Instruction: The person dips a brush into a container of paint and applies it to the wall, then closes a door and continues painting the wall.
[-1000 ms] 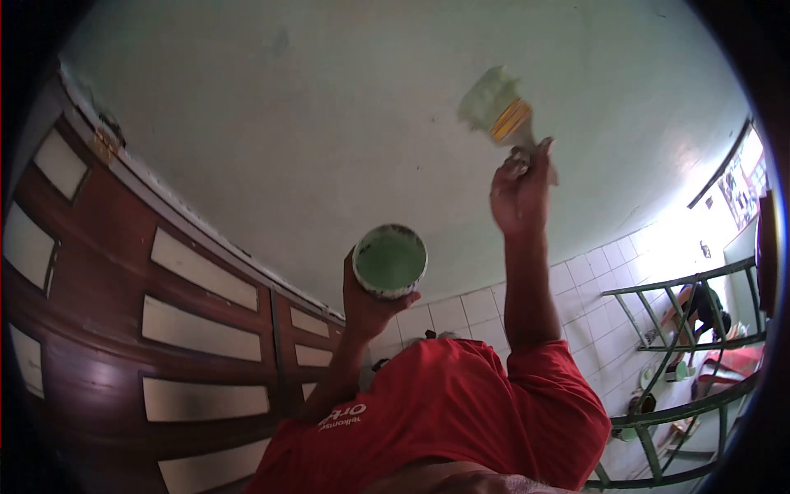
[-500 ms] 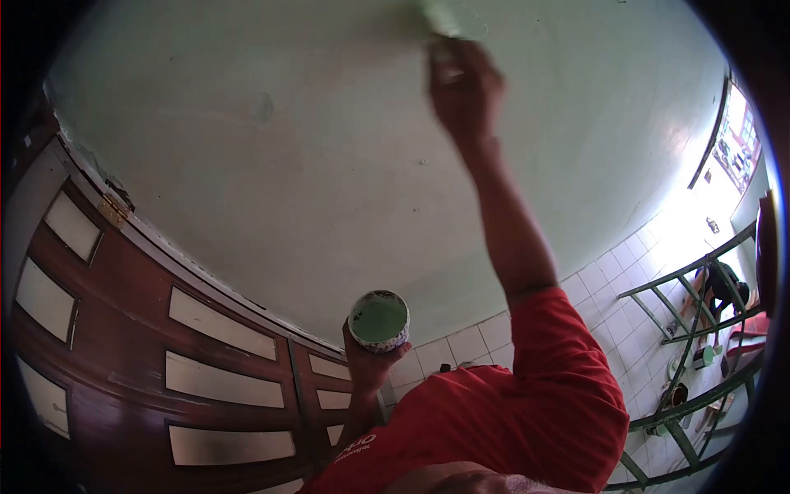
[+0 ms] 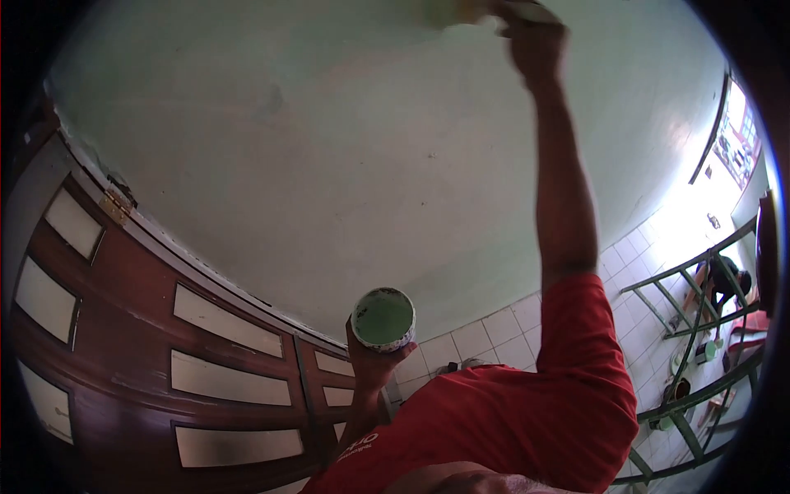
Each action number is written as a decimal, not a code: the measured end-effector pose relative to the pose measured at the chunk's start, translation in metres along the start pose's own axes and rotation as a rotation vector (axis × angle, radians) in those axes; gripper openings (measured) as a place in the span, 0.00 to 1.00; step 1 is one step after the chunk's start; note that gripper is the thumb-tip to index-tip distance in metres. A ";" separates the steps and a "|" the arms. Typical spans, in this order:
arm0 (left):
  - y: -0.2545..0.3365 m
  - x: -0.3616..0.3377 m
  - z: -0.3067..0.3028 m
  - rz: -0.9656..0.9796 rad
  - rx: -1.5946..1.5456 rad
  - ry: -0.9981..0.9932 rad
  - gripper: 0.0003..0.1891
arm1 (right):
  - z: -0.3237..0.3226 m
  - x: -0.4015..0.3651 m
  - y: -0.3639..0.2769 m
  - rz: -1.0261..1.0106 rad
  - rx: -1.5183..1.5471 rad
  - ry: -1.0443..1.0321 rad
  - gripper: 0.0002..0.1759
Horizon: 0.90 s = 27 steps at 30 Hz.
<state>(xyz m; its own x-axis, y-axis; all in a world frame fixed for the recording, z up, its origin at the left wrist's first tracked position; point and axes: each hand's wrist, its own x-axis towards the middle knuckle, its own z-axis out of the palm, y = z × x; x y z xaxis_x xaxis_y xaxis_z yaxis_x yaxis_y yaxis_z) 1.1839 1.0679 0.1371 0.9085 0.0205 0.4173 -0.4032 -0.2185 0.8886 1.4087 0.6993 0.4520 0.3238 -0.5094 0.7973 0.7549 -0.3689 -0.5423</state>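
My left hand (image 3: 373,367) is wrapped round a small round tub (image 3: 401,342) with a speckled outside, held low in front of my body. Light green paint (image 3: 383,318) fills part of it, and its inner wall is smeared. High up at the top edge of the view, my right hand (image 3: 536,43) grips a paintbrush (image 3: 461,11). The brush is blurred, and its bristles point left against the pale green wall (image 3: 346,156). Part of the brush lies outside the view.
A brown panelled door (image 3: 132,329) with light panes is on the left. Green metal ladder frames (image 3: 687,296) stand at the right, with a crouching person (image 3: 724,278) and a green container (image 3: 705,352) behind them. White tiles (image 3: 471,337) line the wall's bottom.
My right hand has moved right and slightly up with the brush, which now points left instead of upward. The paint tub stays nearly in place in my left hand.
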 end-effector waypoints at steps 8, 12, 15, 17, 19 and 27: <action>-0.008 -0.002 -0.010 -0.043 0.012 0.022 0.53 | -0.013 -0.021 0.023 -0.232 -0.781 0.330 0.08; -0.006 0.002 -0.004 -0.045 -0.021 0.005 0.54 | 0.105 -0.138 -0.043 -0.471 -0.403 0.099 0.12; -0.009 0.002 0.001 -0.067 -0.014 -0.019 0.55 | 0.166 -0.203 -0.104 -0.426 -0.181 -0.255 0.17; -0.005 0.003 0.003 -0.055 -0.011 -0.032 0.55 | 0.174 -0.212 -0.118 -0.399 -0.118 -0.341 0.16; -0.005 0.004 0.004 -0.038 -0.014 -0.046 0.55 | 0.172 -0.209 -0.122 -0.267 0.027 -0.337 0.13; -0.015 -0.006 -0.018 -0.051 -0.020 -0.015 0.55 | -0.029 -0.065 0.037 -0.251 -0.295 0.150 0.05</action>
<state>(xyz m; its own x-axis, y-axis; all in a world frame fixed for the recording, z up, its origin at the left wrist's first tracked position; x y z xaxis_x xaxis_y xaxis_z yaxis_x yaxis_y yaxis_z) 1.1825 1.0890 0.1245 0.9293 0.0167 0.3689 -0.3586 -0.1984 0.9122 1.3993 0.6966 0.3724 0.0472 -0.4748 0.8788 0.5971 -0.6919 -0.4058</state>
